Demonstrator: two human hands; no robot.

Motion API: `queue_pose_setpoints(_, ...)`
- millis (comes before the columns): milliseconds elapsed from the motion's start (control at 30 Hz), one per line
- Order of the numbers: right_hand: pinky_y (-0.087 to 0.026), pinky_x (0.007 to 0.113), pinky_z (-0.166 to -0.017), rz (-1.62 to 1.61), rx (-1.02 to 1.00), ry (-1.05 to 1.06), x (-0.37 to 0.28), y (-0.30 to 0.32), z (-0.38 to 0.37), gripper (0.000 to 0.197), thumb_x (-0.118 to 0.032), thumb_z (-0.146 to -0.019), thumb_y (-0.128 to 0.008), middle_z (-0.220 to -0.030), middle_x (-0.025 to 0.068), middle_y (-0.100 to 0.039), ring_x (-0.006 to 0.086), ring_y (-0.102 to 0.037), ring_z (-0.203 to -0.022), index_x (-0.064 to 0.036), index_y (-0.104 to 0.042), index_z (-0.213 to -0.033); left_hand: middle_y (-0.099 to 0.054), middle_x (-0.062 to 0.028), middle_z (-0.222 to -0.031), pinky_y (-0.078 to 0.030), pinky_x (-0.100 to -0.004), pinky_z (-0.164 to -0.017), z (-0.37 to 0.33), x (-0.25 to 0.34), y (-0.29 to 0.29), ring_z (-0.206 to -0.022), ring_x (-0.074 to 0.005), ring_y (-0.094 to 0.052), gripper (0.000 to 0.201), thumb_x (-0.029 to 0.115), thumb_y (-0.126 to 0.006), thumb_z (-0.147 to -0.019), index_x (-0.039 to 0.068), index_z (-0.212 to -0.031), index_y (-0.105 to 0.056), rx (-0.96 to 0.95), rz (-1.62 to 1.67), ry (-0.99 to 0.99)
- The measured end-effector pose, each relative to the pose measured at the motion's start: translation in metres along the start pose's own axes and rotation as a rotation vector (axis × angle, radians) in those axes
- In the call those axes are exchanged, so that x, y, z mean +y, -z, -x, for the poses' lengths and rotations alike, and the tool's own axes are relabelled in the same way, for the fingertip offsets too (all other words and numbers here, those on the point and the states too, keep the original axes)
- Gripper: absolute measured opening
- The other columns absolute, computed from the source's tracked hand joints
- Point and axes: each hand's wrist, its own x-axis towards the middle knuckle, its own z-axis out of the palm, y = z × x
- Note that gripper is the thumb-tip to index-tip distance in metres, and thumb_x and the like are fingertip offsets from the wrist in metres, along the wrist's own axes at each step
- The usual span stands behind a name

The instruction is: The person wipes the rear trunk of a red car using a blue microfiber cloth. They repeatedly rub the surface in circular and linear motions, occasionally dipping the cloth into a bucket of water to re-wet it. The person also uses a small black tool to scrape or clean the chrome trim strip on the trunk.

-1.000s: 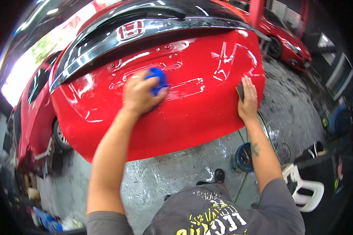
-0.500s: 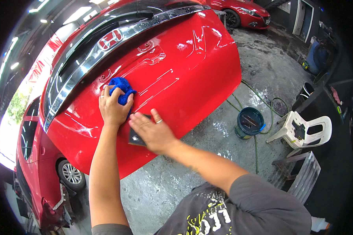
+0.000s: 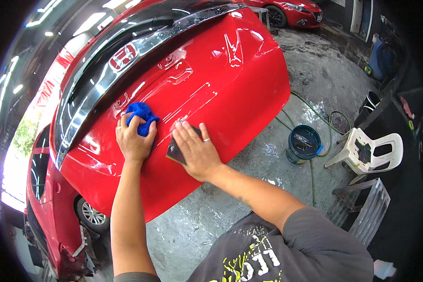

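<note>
A glossy red car tailgate (image 3: 249,94) spreads out in front of me, with a shiny chrome strip (image 3: 91,98) along its far left side. My left hand (image 3: 135,141) is closed around a bunched blue cloth (image 3: 143,116), which rests on the red panel. To the right of it, my right hand (image 3: 196,151) lies over a dark, flat sanding block (image 3: 174,154), pressing it to the paint. The fingers of that hand are stretched along the block, and the thumb points away. Most of the block is hidden beneath the palm.
On the wet grey floor to the right stand a dark bucket of water (image 3: 304,143) and a white plastic chair (image 3: 373,155) with dark pieces on its seat. A green hose (image 3: 313,185) trails past the bucket. A metal step stool (image 3: 369,211) stands nearer. Another red car (image 3: 63,202) is at the left.
My right hand has slid the sanding block away from me and to the right across the panel. The left hand, still on the cloth, has barely shifted. The view has moved slightly.
</note>
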Motion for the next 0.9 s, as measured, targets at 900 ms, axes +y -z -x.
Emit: queue_pose_setpoints(900,-0.019,0.071,-0.134,0.073,0.176,-0.394,0.183,0.054,-0.015,0.074,-0.048,-0.113,-0.053,-0.179,0.0246,-0.035,0.0386,-0.028,-0.170,-0.0044,-0.038,-0.171,-0.071,-0.0180,-0.128,-0.054,-0.0540,-0.096,0.004,-0.008,-0.010,-0.116,-0.0429,-0.069,0.029,0.024,-0.091,-0.083,0.009,-0.095,-0.069,0.012,0.006,-0.008)
